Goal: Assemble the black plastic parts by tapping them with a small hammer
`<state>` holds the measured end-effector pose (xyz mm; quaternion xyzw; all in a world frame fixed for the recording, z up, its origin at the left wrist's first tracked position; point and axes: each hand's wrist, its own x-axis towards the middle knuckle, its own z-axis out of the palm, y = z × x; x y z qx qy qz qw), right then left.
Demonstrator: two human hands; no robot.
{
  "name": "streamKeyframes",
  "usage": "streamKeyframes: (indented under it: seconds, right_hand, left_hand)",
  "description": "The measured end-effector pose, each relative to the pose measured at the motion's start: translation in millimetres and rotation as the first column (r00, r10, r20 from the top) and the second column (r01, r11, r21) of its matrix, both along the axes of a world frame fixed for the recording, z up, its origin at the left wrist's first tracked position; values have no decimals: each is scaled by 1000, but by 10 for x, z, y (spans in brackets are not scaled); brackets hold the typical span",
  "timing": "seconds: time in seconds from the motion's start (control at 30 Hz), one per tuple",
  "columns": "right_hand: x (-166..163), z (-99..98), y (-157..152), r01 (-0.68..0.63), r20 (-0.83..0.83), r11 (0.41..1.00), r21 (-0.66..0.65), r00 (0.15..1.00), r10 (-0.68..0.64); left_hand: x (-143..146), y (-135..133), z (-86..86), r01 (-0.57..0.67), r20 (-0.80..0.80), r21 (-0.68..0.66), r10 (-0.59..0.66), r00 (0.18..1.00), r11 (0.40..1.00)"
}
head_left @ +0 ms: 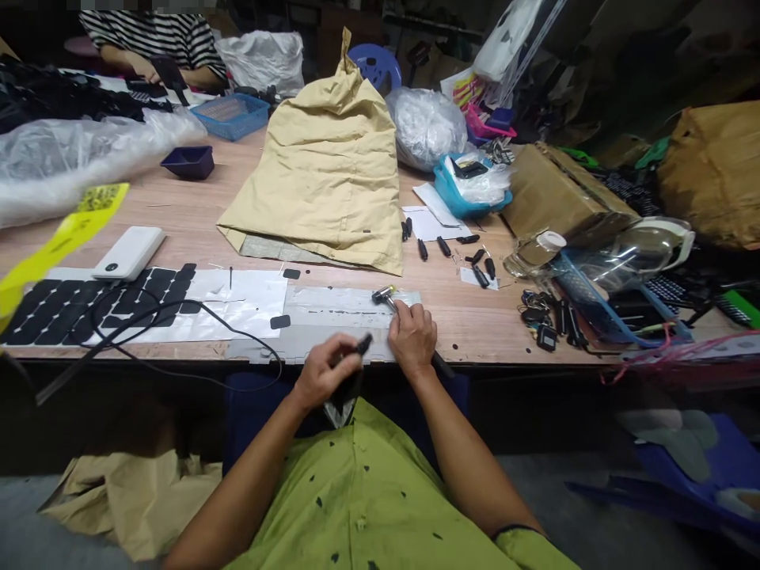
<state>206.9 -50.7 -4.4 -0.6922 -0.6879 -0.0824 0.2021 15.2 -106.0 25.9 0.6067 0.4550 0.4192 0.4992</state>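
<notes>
Near the table's front edge, my left hand (328, 368) pinches a small black piece (364, 343), blurred, its exact kind unclear. Just to its right, my right hand (412, 332) is closed round the handle of a small hammer (383, 295). The hammer's head has a yellow tip and rests over a grey worn board (332, 321); the dark handle end shows below my wrist. Several black pieces like the one in my left hand, such as one black piece (444, 246), lie further back to the right. Flat black pads (280, 322) lie left of the board.
A white power bank (129, 252) and a looped black cable (195, 304) lie left, by a sheet of black pads. Beige cloth (332, 166) covers the middle. Right are a cardboard box (552, 190) and a blue basket (599, 301). Another person (160, 47) sits at the far left.
</notes>
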Motion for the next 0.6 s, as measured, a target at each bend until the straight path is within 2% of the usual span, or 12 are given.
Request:
streamKeyframes:
  seconds: [0.07,0.1,0.17,0.23,0.33,0.4,0.47,0.53,0.6]
  right_hand:
    - [0,-4,1,1,5,1000,5,1000,-1]
    - [-2,-5,1,3,9,1000,2,1000,-3]
    - [-6,-2,0,6,14,1000,-12,1000,-6]
    - [-14,4,-3,7,16,1000,-24,1000,-7]
    - [-30,18,-13,4,13,1000,-20,1000,-4]
    - [-42,29,-21,6,10,1000,-20,1000,-6]
    - [-53,37,-29,6,10,1000,-26,1000,-6]
    - [-61,40,-36,-1,15,1000,-30,1000,1]
    - [-68,37,-40,-8,21,999,-35,1000,9]
  left_hand:
    - [-25,-267,-149,103,-142,-25,-106,984,994]
    - [-32,-363,-248,112,-221,-48,-120,968,993]
    - [-40,-469,-467,41,-381,-107,-79,921,993]
    - [-42,-477,-669,-87,-519,-140,2,855,986]
    - [-44,-400,-809,-190,-655,-111,72,752,976]
    - [-36,-347,-730,-171,-705,-121,37,708,978]
    - [-10,-296,-504,-51,-680,-191,-95,727,980]
    - [58,-201,-176,183,-532,-270,-304,790,945]
    - [195,0,177,433,-295,-265,-500,814,862]
